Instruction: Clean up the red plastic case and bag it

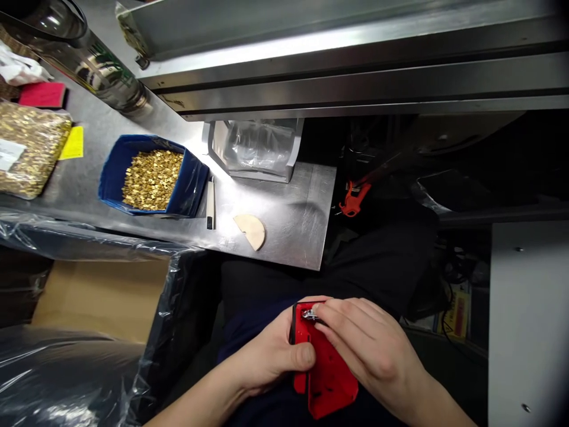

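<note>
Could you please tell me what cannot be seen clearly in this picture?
All in the head view:
Small metal piece: partly covered by the right hand.
Left hand: some fingers hidden behind the red casing.
Grey bin: rear hidden behind the metal beam.
White label: print too small; cut off by the left edge.

Metal piece (309, 315) partly behind right hand (373, 344)

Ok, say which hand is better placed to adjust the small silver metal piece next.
Probably the right hand: its fingertips appear to pinch that piece, while the left hand holds the hollow red casing.
</note>
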Tool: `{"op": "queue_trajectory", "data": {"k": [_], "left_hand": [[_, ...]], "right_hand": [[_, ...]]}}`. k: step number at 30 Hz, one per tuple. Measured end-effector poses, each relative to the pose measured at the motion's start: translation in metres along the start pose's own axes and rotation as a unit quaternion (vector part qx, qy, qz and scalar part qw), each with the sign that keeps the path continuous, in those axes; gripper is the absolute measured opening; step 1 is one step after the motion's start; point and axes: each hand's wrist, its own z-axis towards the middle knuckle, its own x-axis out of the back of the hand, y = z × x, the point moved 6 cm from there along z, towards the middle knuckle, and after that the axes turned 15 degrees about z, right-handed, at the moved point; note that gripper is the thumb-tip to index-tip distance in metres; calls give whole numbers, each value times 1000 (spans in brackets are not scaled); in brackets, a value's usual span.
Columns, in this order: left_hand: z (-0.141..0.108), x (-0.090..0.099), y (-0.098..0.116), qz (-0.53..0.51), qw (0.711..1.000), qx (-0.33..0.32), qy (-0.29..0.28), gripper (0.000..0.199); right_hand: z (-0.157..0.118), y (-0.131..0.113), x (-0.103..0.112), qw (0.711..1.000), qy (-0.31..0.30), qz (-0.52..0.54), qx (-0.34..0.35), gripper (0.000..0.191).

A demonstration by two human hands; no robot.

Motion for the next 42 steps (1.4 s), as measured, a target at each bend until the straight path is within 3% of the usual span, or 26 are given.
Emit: {"op": "queue_trajectory", "data": {"k": [6,8,10,12,13,17,19,22,25,30,32,37,40,42], "left_hand": [[1,-1,3,2,1000,0,-1,84],[1,-2,3,8,1000,4,-12,87],[0,-2,1,19,1000,15,-12,92],[-1,0,0,36,999,20,8,98],[-1,2,-1,43,999,16,20,100],[0,2,0,52,998,-4,30,104],[1,1,-1,55,998,-1,25,102],[1,-1,0,65,998,0,22,102],[0,-3,2,70,997,-1,26,103],[0,-2,3,76,997,-7,29,103],[0,1,0,73,997,-6,33,103],[-3,11,-5,10,998,-1,67,102],[-5,11,-5,-62,997,9,52,99],[-5,11,-5,-90,995,11,42,96]], "right_hand": [[-2,-2,-6,1000,2,-12,27,29],[-3,1,2,999,39,14,10,30],[-8,13,20,986,142,42,-81,26],[-20,28,36,946,234,80,-212,18],[-26,33,37,925,244,112,-270,15],[-34,31,7,882,109,281,-361,21],[-34,26,-8,876,77,294,-373,21],[-28,20,-17,894,80,248,-366,18],[-22,17,-19,905,91,227,-348,18],[-20,11,-18,905,93,260,-324,16],[-23,14,-11,900,121,267,-323,15],[-39,56,32,861,296,178,-373,29],[-37,90,35,871,263,107,-401,43],[-25,107,25,893,207,86,-390,36]]}}
